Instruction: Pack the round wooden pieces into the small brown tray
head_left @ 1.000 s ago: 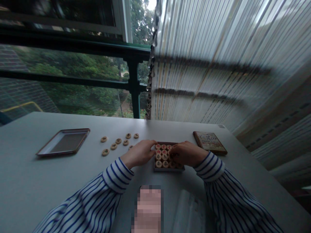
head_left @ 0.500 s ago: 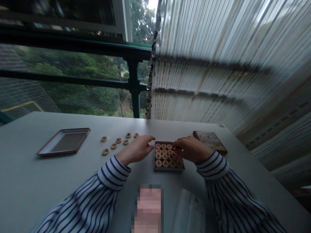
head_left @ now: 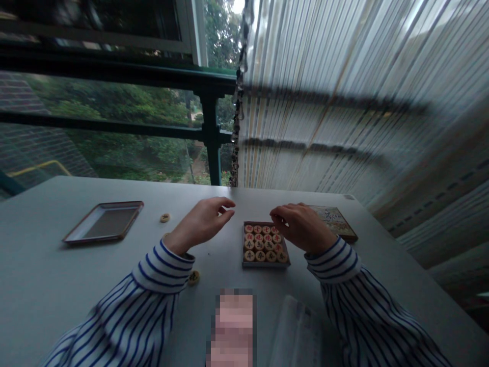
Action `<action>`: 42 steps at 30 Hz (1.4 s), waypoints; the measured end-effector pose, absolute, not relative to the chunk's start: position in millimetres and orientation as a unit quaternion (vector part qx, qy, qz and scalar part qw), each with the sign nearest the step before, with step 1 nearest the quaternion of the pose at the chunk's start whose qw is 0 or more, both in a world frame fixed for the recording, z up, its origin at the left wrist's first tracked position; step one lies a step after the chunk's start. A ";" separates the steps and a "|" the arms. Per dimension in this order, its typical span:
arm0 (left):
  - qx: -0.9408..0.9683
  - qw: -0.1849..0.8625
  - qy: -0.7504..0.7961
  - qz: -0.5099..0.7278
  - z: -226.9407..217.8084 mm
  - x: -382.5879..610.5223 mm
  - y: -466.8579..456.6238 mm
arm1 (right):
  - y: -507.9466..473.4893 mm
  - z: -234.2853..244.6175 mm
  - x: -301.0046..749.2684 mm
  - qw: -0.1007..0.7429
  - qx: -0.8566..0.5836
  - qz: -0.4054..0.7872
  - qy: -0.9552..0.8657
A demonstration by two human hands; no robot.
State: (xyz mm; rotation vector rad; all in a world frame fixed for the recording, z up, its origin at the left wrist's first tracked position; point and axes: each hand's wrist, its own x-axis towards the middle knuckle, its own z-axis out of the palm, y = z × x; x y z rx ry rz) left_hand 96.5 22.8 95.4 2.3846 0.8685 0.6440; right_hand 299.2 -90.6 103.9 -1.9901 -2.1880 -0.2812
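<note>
Chinese chess pieces with red and black characters fill a small grey-edged box in tight rows. My right hand hovers over the box's far right corner. Its fingers are loosely bent, with nothing visible in them. Left of the box, my left hand is above the table, thumb and fingers apart, holding nothing. A loose chess piece lies left of this hand. Beside my left cuff lies another black-lettered piece, partly covered. A third peeks out behind the wrist.
A shallow brown-rimmed tray or lid rests at the left of the white table. A printed flat box lies beyond my right hand. Clear plastic packaging is near the front. A string curtain hangs behind.
My left hand has drawn back left and up from the box, now covering where several loose pieces lay. My right hand has lifted off the pieces, revealing more of the right column.
</note>
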 end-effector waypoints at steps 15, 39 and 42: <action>0.859 0.241 0.361 0.273 119.8 74.5 27.7 | -94.0 106.7 292.3 0.103 -0.655 -0.107 -0.741; 0.793 0.163 0.461 0.362 75.9 -2.0 27.1 | -95.1 103.8 277.8 0.164 -0.621 -0.127 -0.756; 0.769 0.163 0.476 0.394 56.9 -9.2 32.6 | -92.9 102.4 272.8 0.184 -0.612 -0.133 -0.757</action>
